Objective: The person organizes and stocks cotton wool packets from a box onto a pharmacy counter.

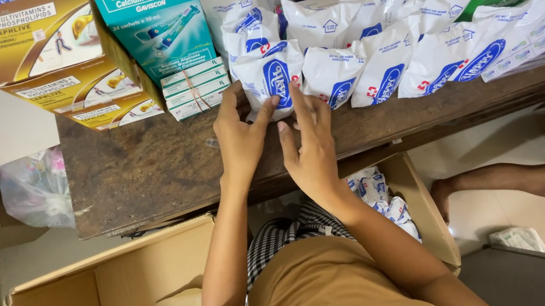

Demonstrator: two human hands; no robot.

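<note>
Resting open-fingered, both hands touch a white pouch; cardboard box holds more.

Pharmacy stockroom — medicine boxes, cartons

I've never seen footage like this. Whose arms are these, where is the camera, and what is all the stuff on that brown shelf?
There is no machine here: a person wears one camera on the head, looking down at their own two bare hands. The left hand and the right hand both rest on the edge of a worn dark brown wooden counter, fingers touching a white plastic packet with a blue oval label. Neither hand has closed around it. More such packets lie in a row to the right. To the left stand gold-brown cardboard boxes, a teal carton and a banded bundle of small white-green boxes. Below the counter is an open cardboard box. Another person's bare leg shows at right.
</note>
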